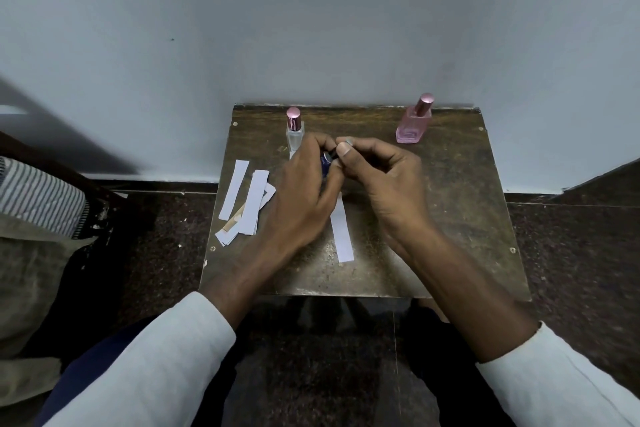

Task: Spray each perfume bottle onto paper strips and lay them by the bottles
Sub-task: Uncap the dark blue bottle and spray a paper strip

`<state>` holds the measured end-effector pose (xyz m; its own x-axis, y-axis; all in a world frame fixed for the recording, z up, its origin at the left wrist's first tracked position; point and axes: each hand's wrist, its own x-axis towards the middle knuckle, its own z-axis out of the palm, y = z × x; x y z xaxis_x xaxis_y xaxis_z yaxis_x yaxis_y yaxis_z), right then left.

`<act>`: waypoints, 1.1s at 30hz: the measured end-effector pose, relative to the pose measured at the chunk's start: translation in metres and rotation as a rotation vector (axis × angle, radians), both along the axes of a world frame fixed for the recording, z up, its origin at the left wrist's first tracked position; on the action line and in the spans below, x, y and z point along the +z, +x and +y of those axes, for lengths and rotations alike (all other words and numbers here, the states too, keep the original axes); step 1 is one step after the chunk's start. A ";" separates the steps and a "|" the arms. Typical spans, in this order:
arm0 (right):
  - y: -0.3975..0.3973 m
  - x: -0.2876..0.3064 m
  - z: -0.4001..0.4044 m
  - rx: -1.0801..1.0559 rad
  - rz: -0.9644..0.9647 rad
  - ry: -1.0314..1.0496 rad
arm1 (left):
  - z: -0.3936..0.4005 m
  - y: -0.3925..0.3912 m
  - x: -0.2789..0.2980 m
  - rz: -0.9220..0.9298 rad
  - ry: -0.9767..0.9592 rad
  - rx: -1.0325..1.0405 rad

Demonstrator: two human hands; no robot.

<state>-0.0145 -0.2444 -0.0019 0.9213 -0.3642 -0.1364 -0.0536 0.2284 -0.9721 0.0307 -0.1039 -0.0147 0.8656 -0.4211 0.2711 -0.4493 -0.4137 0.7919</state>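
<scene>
Bench (450,218): 2 pink-capped bottles (294,130) (415,121) upright. L hand (304,184) grips 3rd, blue bottle (325,165); R hand (374,166) pinches its top. 1 strip (341,229) apart, approx. 5 piled (247,204).

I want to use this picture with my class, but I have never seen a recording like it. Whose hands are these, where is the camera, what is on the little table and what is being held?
There is no machine here: a person wears a camera on the head, so the single picture looks forward and down at their own two hands. The left hand grips a small dark blue bottle, mostly hidden by the fingers. The right hand pinches something dark at the bottle's top, perhaps its cap; I cannot tell for sure.

On the worn wooden table a clear bottle with a pink cap stands at the back left and a pink bottle at the back right. A loose pile of paper strips lies at the left, and a single strip lies under the hands.
</scene>
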 end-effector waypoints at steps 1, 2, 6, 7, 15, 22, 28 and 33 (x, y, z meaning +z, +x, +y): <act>0.002 0.000 0.001 -0.007 0.006 0.004 | 0.000 0.001 0.000 0.003 0.009 -0.012; 0.003 0.000 0.002 -0.014 0.014 0.015 | 0.000 0.002 -0.001 0.003 0.017 -0.019; 0.008 0.000 0.006 -0.009 0.006 0.051 | 0.001 0.006 -0.001 -0.033 0.032 -0.012; 0.009 0.001 0.006 -0.009 -0.001 0.056 | 0.001 0.007 0.000 -0.043 0.030 -0.007; 0.009 0.000 0.012 -0.063 -0.034 0.130 | -0.001 0.010 0.007 -0.033 0.032 -0.032; 0.009 -0.004 0.016 -0.066 -0.064 0.211 | 0.005 0.013 0.013 -0.039 0.047 -0.084; 0.025 0.012 -0.008 -0.211 -0.162 0.489 | 0.014 0.013 0.006 -0.046 0.109 -0.122; 0.012 0.001 -0.008 -0.182 -0.052 0.060 | 0.018 0.015 0.008 0.035 0.063 -0.088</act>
